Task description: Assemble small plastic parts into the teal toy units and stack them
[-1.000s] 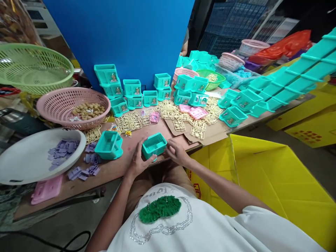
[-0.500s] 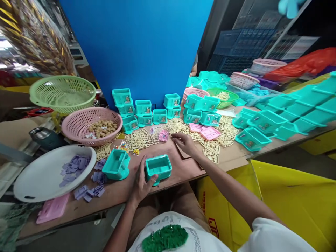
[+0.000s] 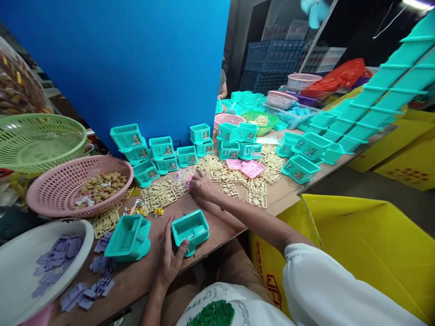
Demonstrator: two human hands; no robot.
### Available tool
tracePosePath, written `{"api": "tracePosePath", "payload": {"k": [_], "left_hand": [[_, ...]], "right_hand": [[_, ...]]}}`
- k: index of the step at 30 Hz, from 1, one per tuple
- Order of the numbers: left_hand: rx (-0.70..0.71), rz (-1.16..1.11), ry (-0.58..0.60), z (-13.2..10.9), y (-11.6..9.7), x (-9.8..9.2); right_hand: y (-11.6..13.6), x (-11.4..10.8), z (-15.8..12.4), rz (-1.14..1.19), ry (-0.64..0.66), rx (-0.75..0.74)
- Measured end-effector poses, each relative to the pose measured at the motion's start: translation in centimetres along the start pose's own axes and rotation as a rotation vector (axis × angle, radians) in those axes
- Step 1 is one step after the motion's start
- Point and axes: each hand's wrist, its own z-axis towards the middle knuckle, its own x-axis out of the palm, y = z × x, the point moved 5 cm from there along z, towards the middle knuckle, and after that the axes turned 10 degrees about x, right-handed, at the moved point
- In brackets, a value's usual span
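left hand [image 3: 172, 258]: we hold the turquoise box [image 3: 193, 222] by its left side, thumb and fingers spread | box: open side up, near edge of table [image 3: 137, 283] | right hand [image 3: 203, 186]: fingers bent at pink pieces [image 3: 189, 181]; we cannot tell their grip
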Motion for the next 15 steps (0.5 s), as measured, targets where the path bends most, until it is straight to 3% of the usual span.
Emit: {"api": "tracePosePath", "payload": {"k": [4, 7, 10, 12, 15], "left_hand": [[0.0, 0.028, 0.005, 0.1, 0.6, -0.2], [0.004, 0.023, -0.022, 0.1, 0.3, -0.2], [-0.005, 0.0, -0.025, -0.1, 0.1, 0.0], [-0.018, -0.014, -0.025, -0.1, 0.1, 0.1], [-0.021, -0.016, -0.046, -0.2, 0.1, 0.0]], "right_hand": [[-0.5, -0.1, 0.3, 0.103, -0.102, -0.065], [-4.0, -1.4, 0.7, 0.212, -0.203, 0.026], [-8.4, -2.2, 0.7, 0.206, -0.137, 0.161], [-10.3, -2.1, 0.2, 0.175, -0.044, 0.151], [-12.6, -2.4, -1.0, 0.302, -0.11, 0.176]]}}
